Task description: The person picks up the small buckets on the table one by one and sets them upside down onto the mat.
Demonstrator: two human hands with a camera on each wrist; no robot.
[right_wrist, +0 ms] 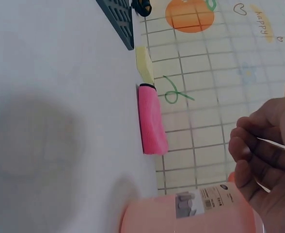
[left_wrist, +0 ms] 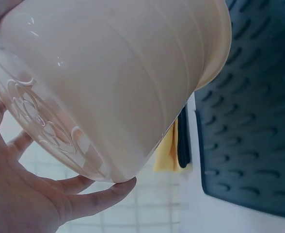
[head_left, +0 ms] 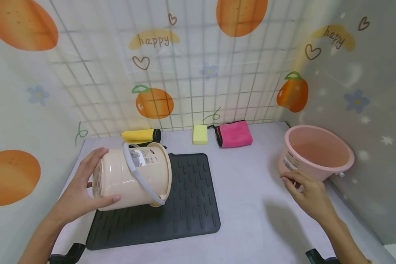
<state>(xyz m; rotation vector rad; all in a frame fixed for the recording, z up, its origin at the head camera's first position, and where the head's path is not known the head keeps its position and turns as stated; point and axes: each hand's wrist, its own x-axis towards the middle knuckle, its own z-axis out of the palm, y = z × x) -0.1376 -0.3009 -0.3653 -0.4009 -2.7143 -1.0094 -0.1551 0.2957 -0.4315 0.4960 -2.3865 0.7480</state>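
My left hand (head_left: 77,196) grips a cream plastic bucket (head_left: 118,179) by its base end, thumb on the near side and fingers on the far side. The bucket lies tipped sideways above a dark mat, its mouth facing right and its pale handle (head_left: 142,180) hanging across the wall. In the left wrist view the patterned underside (left_wrist: 40,119) shows beside the palm. My right hand (head_left: 308,196), fingers loosely bent and holding nothing, hovers just in front of a pink bucket (head_left: 291,161), which stands upright. Whether its fingertips touch that bucket is hard to tell.
A black ridged mat (head_left: 191,216) lies on the white tabletop (head_left: 244,198). Along the back sit a rolled yellow cloth (head_left: 136,135), a pale yellow sponge (head_left: 200,134) and a folded pink cloth (head_left: 235,134). Printed curtains (head_left: 191,73) hang behind and at the sides.
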